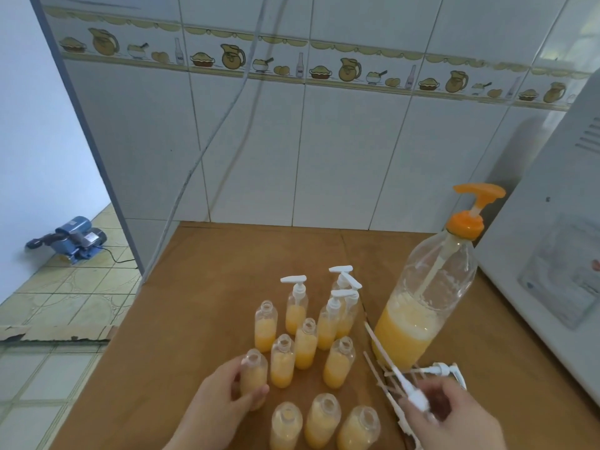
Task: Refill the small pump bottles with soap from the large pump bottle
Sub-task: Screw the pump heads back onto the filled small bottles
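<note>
Head view of a brown table (201, 287) set against a white tiled wall (341, 151). Lower left of centre: the left hand (224, 401) curls its fingers and thumb round an uncapped small bottle (254, 378) of orange soap, which stands just left of the bottle cluster; the thumb crosses the bottle's lower front and the open neck rises above the hand. Lower right: the right hand (454, 417) pinches a white pump head (418, 399) between its fingertips, the dip tube slanting up and to the left from the grip. The held pump lies among a pile of loose pumps (441, 371) beside the base of the large pump bottle (418, 306). This bottle, with its orange pump top, stands right of centre, about one third full of orange soap. Centre: a cluster of small bottles (305, 342), all part-filled; four at the rear (337, 306) carry white pumps, the nearer ones are open-necked. Three more open bottles (323, 423) stand at the lower edge, between the two hands. Right edge: a white appliance (552, 254). Upper left: a blue pump motor (73, 238) on the tiled floor.
</note>
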Action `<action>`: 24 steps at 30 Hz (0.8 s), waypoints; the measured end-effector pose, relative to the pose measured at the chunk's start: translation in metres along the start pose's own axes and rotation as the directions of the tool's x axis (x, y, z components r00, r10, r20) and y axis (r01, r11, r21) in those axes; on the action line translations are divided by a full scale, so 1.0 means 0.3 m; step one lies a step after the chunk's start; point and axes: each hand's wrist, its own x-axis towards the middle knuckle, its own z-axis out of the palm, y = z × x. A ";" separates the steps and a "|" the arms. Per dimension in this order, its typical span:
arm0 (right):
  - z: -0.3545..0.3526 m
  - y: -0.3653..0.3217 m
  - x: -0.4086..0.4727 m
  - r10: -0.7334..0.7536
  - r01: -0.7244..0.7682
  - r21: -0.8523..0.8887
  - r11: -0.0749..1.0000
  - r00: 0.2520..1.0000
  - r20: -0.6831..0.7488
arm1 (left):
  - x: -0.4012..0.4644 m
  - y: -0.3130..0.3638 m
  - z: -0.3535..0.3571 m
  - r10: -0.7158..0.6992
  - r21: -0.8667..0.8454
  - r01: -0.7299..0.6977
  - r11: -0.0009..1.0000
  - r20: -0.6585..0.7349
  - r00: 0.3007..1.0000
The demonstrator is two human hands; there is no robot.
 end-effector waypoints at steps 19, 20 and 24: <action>-0.095 -0.236 -0.015 -0.721 0.726 0.098 0.681 0.688 -0.088 | -0.087 0.095 -0.107 0.592 0.319 -0.510 0.798 -0.265 0.761; -0.102 -0.246 -0.009 -0.734 0.738 0.090 0.668 0.674 -0.082 | -0.086 0.100 -0.109 0.624 0.364 -0.528 0.767 -0.235 0.745; -0.077 -0.337 -0.023 -0.682 0.630 0.418 0.655 0.731 -0.031 | -0.098 0.141 -0.090 0.739 0.410 -0.639 0.651 -0.148 0.658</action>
